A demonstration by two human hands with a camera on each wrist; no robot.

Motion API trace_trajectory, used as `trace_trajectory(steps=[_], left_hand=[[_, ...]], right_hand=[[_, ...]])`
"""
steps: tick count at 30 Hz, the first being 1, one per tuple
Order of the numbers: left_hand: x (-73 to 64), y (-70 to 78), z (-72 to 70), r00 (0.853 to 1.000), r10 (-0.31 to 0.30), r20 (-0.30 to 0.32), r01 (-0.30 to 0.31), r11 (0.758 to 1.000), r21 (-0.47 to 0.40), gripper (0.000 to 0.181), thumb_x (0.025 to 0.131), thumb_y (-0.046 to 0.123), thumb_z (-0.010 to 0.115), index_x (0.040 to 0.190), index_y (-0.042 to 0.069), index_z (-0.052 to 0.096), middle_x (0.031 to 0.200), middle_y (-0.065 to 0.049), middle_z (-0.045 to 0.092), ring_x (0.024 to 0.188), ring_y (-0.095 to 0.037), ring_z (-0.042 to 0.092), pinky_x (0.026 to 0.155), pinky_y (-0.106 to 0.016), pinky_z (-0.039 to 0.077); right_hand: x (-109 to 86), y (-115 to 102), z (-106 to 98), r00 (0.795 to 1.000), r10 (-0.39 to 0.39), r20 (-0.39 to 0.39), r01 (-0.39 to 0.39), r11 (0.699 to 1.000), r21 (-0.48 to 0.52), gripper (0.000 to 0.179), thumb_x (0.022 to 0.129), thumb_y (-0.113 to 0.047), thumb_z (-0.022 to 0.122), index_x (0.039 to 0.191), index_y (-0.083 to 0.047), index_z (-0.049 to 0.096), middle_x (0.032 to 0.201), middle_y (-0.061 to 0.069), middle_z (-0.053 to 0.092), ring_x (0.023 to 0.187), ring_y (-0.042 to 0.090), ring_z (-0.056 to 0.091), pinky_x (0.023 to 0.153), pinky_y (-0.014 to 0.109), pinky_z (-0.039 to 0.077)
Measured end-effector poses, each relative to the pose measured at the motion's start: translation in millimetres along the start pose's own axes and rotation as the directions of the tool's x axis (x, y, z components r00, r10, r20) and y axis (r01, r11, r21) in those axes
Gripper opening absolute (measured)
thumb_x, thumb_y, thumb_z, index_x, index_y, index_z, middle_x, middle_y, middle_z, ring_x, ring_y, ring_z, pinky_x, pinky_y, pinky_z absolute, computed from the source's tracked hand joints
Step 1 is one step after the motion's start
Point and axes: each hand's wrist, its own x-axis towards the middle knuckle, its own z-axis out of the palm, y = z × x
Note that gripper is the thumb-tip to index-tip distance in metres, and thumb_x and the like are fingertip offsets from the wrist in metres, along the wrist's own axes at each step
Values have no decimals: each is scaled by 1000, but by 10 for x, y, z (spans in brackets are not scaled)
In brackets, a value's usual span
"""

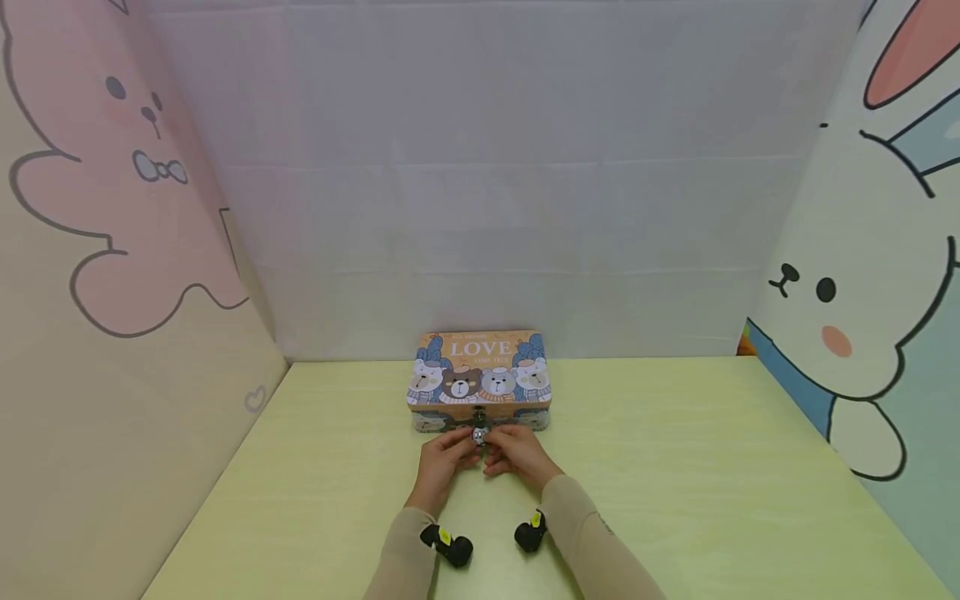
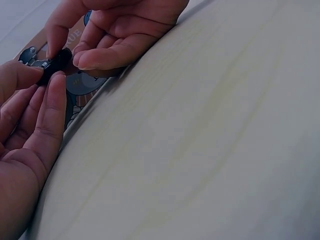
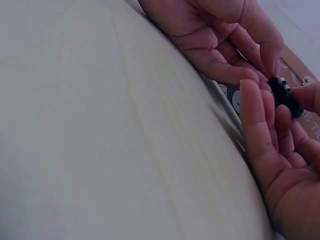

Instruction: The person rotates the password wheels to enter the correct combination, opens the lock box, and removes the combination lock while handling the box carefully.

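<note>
A small black combination padlock (image 3: 285, 97) with silver dials is at the front latch of a tin box (image 1: 480, 367). The box has a lid printed with bears and the word LOVE. My left hand (image 1: 438, 468) pinches the padlock from the left, thumb and fingertips around its body. From the other side my right hand (image 1: 522, 457) pinches it too, its thumb and fingers at the dial end. In the left wrist view the padlock (image 2: 54, 65) is partly covered by fingertips, and a silver clasp (image 2: 31, 57) shows beside it.
The box stands on a pale yellow-green table (image 1: 675, 467), near a white cloth backdrop (image 1: 480, 208). Side panels with cartoon animals, including a rabbit (image 1: 840, 283), flank the table. Black wrist cameras (image 1: 455, 550) sit at both sleeves.
</note>
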Motion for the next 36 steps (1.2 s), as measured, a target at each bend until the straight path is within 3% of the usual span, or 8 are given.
trace_trajectory(steps=[7, 14, 30, 36], left_hand=[[8, -11, 1, 1000, 3, -7, -3, 1000, 4, 31, 92, -4, 66, 119, -19, 60, 98, -7, 69, 77, -13, 69, 70, -25, 61], [10, -18, 1, 1000, 7, -8, -7, 1000, 4, 31, 92, -4, 65, 119, -19, 60, 99, -7, 68, 78, -13, 69, 69, -25, 61], [-5, -15, -11, 1000, 6, -2, -6, 1000, -13, 31, 92, -6, 65, 119, -20, 60, 99, -9, 69, 77, -13, 69, 69, -25, 61], [8, -9, -12, 1000, 14, 3, -14, 1000, -13, 30, 92, -5, 65, 119, -19, 61, 99, -9, 68, 77, -13, 69, 69, -25, 60]], right_hand=[[100, 93, -34, 1000, 4, -15, -4, 1000, -18, 16, 97, -3, 54, 93, 11, 59, 69, 8, 55, 57, 13, 62, 59, 32, 62], [243, 233, -85, 999, 18, -44, -20, 1000, -23, 18, 99, -11, 57, 88, 4, 59, 68, 6, 53, 56, 13, 61, 55, 32, 61], [237, 250, -115, 999, 23, -32, -23, 999, 27, 17, 93, -14, 55, 84, 0, 59, 69, 6, 57, 58, 16, 62, 58, 36, 62], [252, 259, -129, 1000, 17, -21, -16, 999, 43, 9, 89, -5, 58, 93, 1, 62, 70, 7, 58, 60, 15, 61, 59, 35, 61]])
